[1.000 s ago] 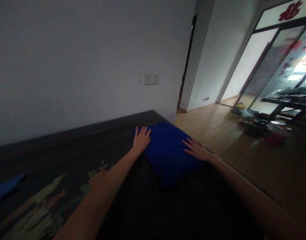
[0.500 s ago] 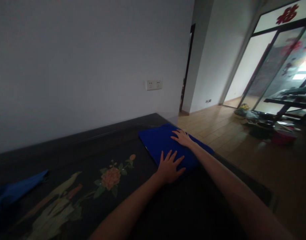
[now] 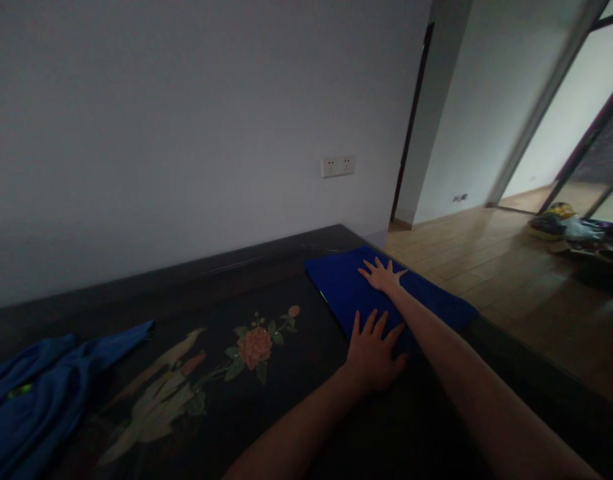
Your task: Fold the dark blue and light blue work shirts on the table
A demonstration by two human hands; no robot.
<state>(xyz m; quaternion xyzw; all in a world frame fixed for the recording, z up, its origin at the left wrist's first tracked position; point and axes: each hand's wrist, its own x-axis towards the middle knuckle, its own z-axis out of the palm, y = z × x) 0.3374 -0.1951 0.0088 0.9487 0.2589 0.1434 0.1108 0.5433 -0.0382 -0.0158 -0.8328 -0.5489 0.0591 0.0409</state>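
A bright blue folded cloth [image 3: 339, 283] lies flat at the far right corner of a dark table [image 3: 291, 267]. My left hand [image 3: 375, 353] rests palm down at its near edge, fingers spread. Farther back, my right hand [image 3: 383, 275] presses flat on the cloth, its fingers also spread. Parts of the cloth are hidden under both hands and my right forearm. At the left side of the table lies a crumpled blue garment [image 3: 51, 393], apart from both hands.
The tabletop carries a flower and bird picture [image 3: 255, 348]. Behind the table is a pale wall with a double socket [image 3: 338, 166]. Wooden floor [image 3: 446, 243] stretches off to the right, where bags [image 3: 561, 223] lie near a glass partition.
The view has swung left, so more of the crumpled garment shows. My right hand's fingers are spread wider; both hands stay on the folded cloth.
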